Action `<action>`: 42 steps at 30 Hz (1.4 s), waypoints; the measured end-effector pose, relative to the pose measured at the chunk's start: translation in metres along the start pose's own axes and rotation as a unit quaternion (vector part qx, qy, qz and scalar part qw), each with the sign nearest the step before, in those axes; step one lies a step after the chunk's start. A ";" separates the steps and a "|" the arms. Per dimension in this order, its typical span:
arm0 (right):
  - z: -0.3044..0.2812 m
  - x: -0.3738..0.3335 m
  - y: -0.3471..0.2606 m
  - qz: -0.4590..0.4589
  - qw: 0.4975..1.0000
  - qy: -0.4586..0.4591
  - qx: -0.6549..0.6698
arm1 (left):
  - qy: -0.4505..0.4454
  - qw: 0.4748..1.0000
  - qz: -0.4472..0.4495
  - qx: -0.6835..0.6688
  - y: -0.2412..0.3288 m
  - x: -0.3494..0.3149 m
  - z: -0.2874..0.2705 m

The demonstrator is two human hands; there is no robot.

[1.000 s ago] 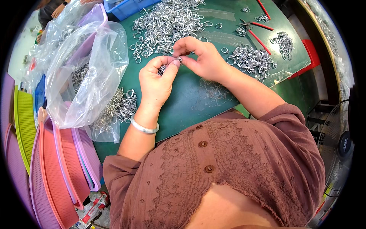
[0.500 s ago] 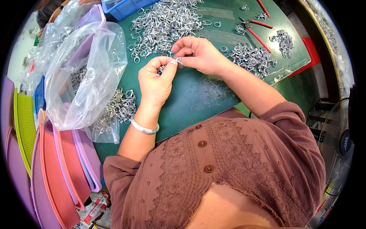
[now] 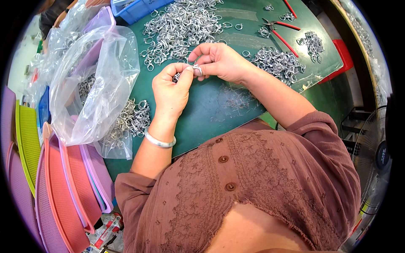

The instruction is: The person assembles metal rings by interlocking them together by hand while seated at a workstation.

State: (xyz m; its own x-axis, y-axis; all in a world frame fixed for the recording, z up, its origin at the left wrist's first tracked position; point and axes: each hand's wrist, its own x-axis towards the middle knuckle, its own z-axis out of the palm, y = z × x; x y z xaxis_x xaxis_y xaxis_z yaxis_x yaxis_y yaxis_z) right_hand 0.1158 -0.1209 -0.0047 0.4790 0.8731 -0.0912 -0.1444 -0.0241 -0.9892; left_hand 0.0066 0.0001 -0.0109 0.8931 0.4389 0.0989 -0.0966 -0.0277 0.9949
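Observation:
Over the green table mat [image 3: 219, 109], my left hand [image 3: 171, 90] and my right hand [image 3: 219, 61] meet fingertip to fingertip. Both pinch one small silver metal ring [image 3: 196, 69] between them. My left hand also cups a few more rings [image 3: 176, 77] in its palm. A silver bangle [image 3: 159, 141] circles my left wrist. A large heap of the same metal rings [image 3: 181, 25] lies just beyond my hands. A smaller heap [image 3: 278, 61] sits to the right of my right hand.
A clear plastic bag [image 3: 95, 84] with rings spilling out [image 3: 128, 120] lies on the left. Stacked pink, purple and green plastic baskets [image 3: 55, 185] stand at lower left. Red-handled pliers [image 3: 280, 31] and a blue bin [image 3: 135, 8] lie at the back. A fan [image 3: 375, 156] stands right.
Both hands stay together on the ring, with only small finger shifts. The view has drifted slightly, so the hands sit a little lower in the picture.

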 end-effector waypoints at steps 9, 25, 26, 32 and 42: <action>0.001 -0.002 -0.003 -0.004 1.000 -0.007 -0.008 | 0.000 1.000 -0.018 -0.022 0.002 0.000 0.001; 0.000 -0.002 0.004 -0.080 0.993 0.026 -0.077 | -0.011 0.977 -0.152 -0.150 0.004 0.003 -0.003; 0.000 -0.002 0.003 -0.082 0.993 0.020 -0.077 | -0.012 0.969 -0.165 -0.183 0.003 0.004 -0.005; -0.005 -0.005 0.001 -0.080 0.990 0.019 -0.115 | 0.063 0.995 -0.074 -0.025 0.025 -0.006 -0.027; -0.005 -0.009 -0.005 -0.093 0.979 0.024 -0.181 | -0.041 0.785 0.203 0.584 0.018 -0.064 -0.081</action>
State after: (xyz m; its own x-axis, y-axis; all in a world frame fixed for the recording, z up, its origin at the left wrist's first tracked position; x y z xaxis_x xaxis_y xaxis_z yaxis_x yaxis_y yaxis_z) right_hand 0.1159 -0.1313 0.0003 0.5094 0.8549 0.0979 0.2611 -0.0451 -0.9643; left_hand -0.0880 0.0437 -0.0006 0.9230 0.1234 0.3645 0.0461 -0.9758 0.2136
